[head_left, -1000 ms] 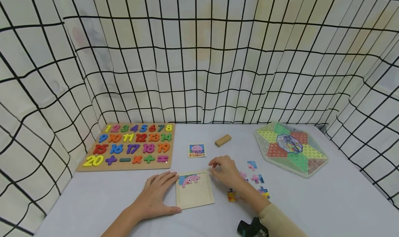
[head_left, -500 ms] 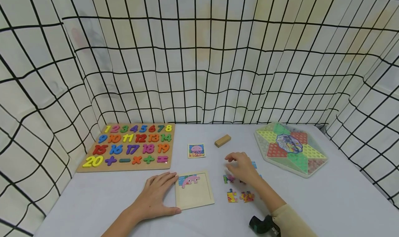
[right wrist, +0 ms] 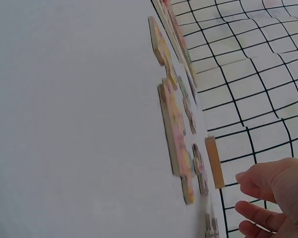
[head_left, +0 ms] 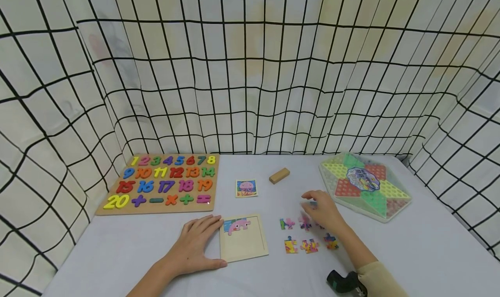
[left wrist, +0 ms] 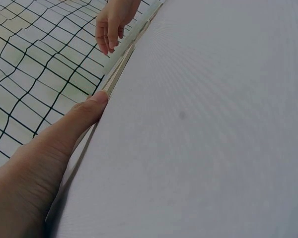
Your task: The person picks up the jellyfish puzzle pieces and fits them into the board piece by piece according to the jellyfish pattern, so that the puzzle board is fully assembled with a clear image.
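A square wooden puzzle tray (head_left: 246,245) lies before me with a pink and blue piece (head_left: 237,226) at its top left. My left hand (head_left: 197,247) rests against the tray's left side, fingers extended and thumb at the lower corner. To the right, several jigsaw pieces (head_left: 310,246) lie in loose rows on the cloth. Over the far right of them hovers my right hand (head_left: 326,212), thumb and fingers apart, partly hiding a blue piece (head_left: 314,203). In the right wrist view the right hand (right wrist: 283,193) shows a gap between thumb and fingers.
Behind the tray lie a small picture card (head_left: 246,188) and a wooden block (head_left: 279,176). A number board (head_left: 160,182) is at the left; a hexagonal game board (head_left: 365,186) is at the right. Black netting (head_left: 254,88) over white cloth encloses the table.
My right hand has moved from beside the tray rightward, across the loose pieces to the far right ones, uncovering the left ones. The left hand and tray have stayed put.
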{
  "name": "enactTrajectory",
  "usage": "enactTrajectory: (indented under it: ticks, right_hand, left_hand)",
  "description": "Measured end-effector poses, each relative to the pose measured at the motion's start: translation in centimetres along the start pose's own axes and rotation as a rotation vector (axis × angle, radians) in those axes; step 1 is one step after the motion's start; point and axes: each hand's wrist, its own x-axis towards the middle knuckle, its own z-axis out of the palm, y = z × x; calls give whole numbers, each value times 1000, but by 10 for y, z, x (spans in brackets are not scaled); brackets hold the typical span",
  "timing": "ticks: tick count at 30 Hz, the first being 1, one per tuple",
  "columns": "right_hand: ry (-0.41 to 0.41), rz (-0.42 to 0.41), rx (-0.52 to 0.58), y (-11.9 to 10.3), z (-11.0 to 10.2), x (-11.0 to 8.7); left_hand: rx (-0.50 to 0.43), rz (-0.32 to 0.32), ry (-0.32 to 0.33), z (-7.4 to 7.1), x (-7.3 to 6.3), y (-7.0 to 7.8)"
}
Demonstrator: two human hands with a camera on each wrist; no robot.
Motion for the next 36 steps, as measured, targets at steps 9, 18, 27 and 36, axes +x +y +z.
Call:
enactTrajectory:
  ticks: [9,18,27,36]
  right_hand:
    - [26,-40,-53,21,-15,-4]
    - [-19,48,-92,33,-21,-7]
    - [-38,98,-111,39,-18,-8]
    - [-43,116,-71,35,-19,-8]
  left_hand:
    - [-6,-17,-5,-1,1,1]
    - [2,-9,-4,1,1,0]
    - [9,-5,-1,1,1,0]
    - [5,-17,-8,0,1,1]
